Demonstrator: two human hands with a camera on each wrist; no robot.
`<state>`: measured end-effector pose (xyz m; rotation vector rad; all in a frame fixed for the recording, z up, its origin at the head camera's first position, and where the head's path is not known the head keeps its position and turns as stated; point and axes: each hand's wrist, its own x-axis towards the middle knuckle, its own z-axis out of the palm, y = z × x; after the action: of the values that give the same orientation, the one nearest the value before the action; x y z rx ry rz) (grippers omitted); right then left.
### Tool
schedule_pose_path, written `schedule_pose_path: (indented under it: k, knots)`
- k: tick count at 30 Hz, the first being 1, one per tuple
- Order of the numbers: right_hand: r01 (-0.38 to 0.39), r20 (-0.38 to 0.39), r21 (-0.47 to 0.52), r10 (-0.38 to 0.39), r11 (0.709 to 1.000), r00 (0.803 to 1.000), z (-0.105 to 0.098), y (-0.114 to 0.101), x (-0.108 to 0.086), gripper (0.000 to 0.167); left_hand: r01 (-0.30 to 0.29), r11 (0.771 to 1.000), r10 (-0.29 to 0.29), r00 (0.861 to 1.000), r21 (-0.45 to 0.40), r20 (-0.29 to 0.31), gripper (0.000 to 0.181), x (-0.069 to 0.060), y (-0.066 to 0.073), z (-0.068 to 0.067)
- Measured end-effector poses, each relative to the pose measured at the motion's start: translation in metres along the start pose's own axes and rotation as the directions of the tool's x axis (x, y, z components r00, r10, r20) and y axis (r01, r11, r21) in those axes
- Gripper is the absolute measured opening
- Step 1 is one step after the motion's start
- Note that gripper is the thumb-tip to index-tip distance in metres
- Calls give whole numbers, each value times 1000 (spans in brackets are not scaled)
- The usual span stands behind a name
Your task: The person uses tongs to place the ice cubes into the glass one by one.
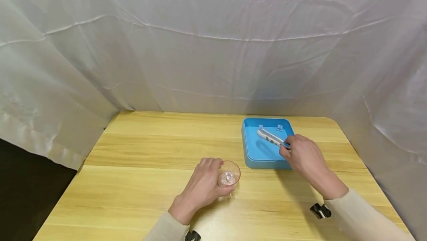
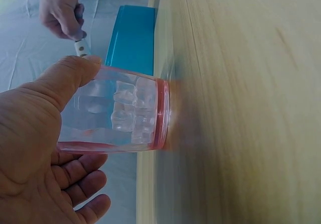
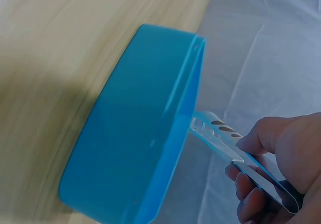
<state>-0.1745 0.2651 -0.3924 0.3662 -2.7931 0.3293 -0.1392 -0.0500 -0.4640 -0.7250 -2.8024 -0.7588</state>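
My left hand (image 1: 204, 182) holds a clear, pink-tinged glass (image 2: 88, 128) that stands upright on the table. Thumb and fingers lie on opposite sides of it. Several clear ice-like cubes (image 2: 133, 108) sit in its bottom. Over to the right, my right hand (image 1: 307, 156) grips a pair of tongs (image 1: 268, 137) by the metal handles. Their pale, dark-spotted ends reach over the open blue box (image 1: 267, 165). Whether a cube is between these ends is hard to tell. Two clear cubes (image 1: 279, 127) lie near the box's back wall.
The wooden table (image 1: 143, 185) extends to the left of the glass and in front of the box. A pale grey curtain (image 1: 200, 66) hangs behind the table and along both sides. The box stands near the table's back edge, right of the glass.
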Motion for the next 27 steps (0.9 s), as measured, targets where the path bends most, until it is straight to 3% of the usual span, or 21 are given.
schedule_pose_path:
  k: [8, 13, 19, 27]
  knots:
    - [-6, 34, 74, 4, 997, 999, -17, -26, -18, 11, 7, 1000, -7, 1000, 2, 9, 70, 0, 1, 0]
    - [96, -29, 96, -94, 991, 995, -17, -41, -34, 5, -8, 1000, 8, 1000, 14, 5, 70, 0, 1, -1]
    - [223, -101, 91, -214, 970, 972, -9, -52, -50, 10, -25, 999, 26, 1000, 31, -12, 72, 0, 1, -2]
    - [295, -116, 104, -283, 950, 952, 0, -58, -62, 17, -42, 998, 44, 998, 37, -49, 69, 1, 1, -1]
